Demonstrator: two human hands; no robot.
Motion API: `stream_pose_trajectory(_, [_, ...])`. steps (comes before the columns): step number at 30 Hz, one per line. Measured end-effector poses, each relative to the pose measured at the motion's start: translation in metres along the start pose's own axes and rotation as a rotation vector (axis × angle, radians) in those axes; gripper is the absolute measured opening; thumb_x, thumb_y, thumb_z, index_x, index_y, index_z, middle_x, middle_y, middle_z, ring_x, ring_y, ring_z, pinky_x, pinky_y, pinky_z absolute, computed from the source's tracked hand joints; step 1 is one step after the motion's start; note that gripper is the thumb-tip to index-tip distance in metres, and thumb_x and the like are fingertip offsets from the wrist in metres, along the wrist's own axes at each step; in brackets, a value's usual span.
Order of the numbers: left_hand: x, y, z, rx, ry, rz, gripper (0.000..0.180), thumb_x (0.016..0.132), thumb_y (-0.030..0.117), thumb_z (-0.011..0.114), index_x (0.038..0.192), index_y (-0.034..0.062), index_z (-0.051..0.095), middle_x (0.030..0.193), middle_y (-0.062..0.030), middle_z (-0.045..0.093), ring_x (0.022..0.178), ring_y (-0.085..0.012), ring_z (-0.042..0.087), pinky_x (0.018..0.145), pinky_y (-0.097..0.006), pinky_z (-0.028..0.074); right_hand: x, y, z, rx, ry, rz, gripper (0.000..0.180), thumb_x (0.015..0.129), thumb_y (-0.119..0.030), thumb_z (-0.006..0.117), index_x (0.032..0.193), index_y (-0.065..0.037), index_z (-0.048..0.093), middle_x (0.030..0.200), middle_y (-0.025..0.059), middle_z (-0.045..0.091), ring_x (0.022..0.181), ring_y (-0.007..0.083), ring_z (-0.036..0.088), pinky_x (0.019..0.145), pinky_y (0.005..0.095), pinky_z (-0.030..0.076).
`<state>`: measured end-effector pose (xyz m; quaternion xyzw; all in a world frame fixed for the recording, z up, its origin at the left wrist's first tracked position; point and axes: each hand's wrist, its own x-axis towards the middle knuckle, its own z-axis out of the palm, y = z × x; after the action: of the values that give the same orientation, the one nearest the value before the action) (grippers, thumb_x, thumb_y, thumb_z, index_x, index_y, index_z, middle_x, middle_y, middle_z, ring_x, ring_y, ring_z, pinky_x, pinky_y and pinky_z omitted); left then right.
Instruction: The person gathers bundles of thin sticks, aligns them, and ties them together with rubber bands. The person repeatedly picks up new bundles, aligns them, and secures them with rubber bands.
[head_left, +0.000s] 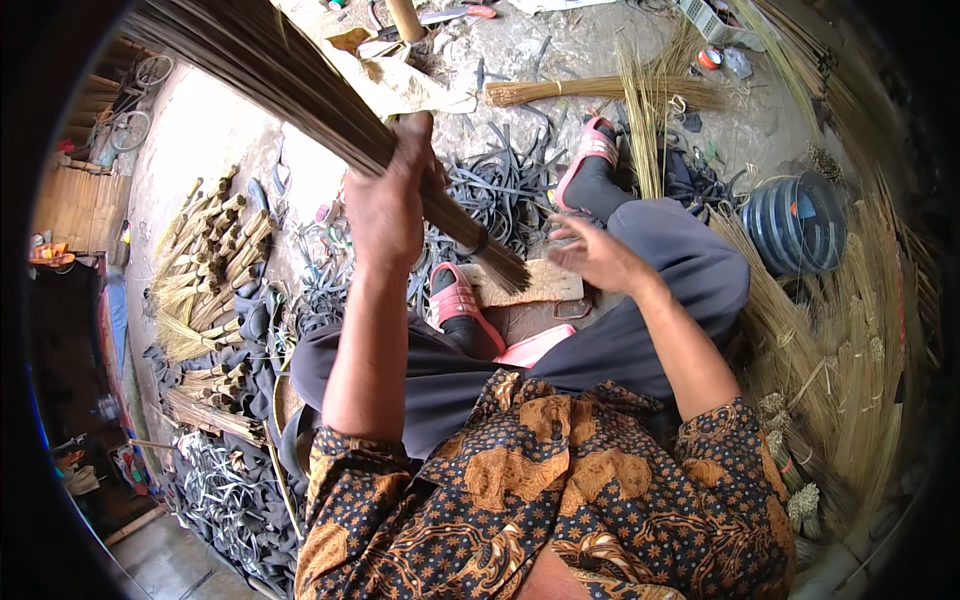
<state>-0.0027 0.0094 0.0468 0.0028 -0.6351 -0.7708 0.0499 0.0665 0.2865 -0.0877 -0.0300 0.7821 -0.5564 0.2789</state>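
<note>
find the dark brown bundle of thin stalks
In the head view, the dark brown bundle of thin stalks slants from upper left to centre, held in the left hand, its lower end overlapping the flat tan wooden board.

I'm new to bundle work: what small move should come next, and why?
Probably bring the bare right hand to the near end of the long brown bundle of thin stalks, by its dark band, to steady it: the bare left hand alone grips the bundle, while the right is open and empty nearby.
</note>
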Motion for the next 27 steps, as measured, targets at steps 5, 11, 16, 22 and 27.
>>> stream_pose_trajectory(5, [-0.063, -0.130, 0.011, 0.109, 0.132, -0.190, 0.037, 0.103, 0.023, 0.071, 0.072, 0.0126, 0.055, 0.061, 0.0050, 0.049, 0.056, -0.0067, 0.045, 0.052, -0.026, 0.037, -0.006, 0.053, -0.008, 0.308, 0.179, -0.003, 0.074, 0.101, -0.044, 0.068, 0.153, 0.002, 0.041, 0.133, 0.0172, 0.062, 0.106, 0.0186, 0.067, 0.091, 0.0326, 0.053])
stream_pose_trajectory(11, [-0.073, -0.188, -0.006, 0.236, 0.050, -0.203, 0.034, 0.103, 0.031, 0.072, 0.081, 0.0084, 0.059, 0.073, 0.0023, 0.059, 0.065, -0.0072, 0.051, 0.058, -0.027, 0.041, 0.002, 0.076, 0.000, 0.239, 0.169, 0.038, 0.056, 0.105, -0.030, 0.063, 0.147, 0.002, 0.047, 0.125, 0.0157, 0.064, 0.096, 0.0148, 0.068, 0.087, 0.0303, 0.053])
stream_pose_trajectory(16, [-0.084, -0.198, -0.004, 0.155, -0.035, -0.205, 0.030, 0.106, 0.021, 0.067, 0.081, 0.0135, 0.051, 0.071, 0.0061, 0.047, 0.060, -0.0048, 0.040, 0.053, -0.024, 0.034, 0.005, 0.084, 0.000, 0.223, 0.173, 0.116, 0.053, 0.105, -0.031, 0.064, 0.144, 0.003, 0.051, 0.121, 0.0138, 0.066, 0.093, 0.0152, 0.068, 0.085, 0.0309, 0.054])
stream_pose_trajectory(22, [-0.083, -0.224, -0.009, 0.172, -0.015, -0.206, 0.036, 0.106, 0.016, 0.065, 0.075, 0.0137, 0.048, 0.070, 0.0072, 0.046, 0.060, -0.0043, 0.039, 0.053, -0.024, 0.032, 0.010, 0.099, 0.003, 0.018, 0.177, 0.153, 0.051, 0.102, -0.036, 0.066, 0.134, 0.003, 0.059, 0.106, 0.0142, 0.074, 0.090, 0.0187, 0.071, 0.083, 0.0328, 0.057])
stream_pose_trajectory(27, [-0.096, -0.250, -0.033, 0.521, -0.078, -0.325, 0.020, 0.088, 0.011, 0.080, 0.099, 0.0021, 0.065, 0.087, -0.0034, 0.066, 0.083, -0.0173, 0.064, 0.074, -0.036, 0.052, 0.000, 0.102, 0.005, -0.171, 0.131, 0.207, 0.050, 0.101, -0.039, 0.064, 0.135, -0.002, 0.061, 0.130, 0.0246, 0.069, 0.122, 0.0360, 0.067, 0.102, 0.0419, 0.052])
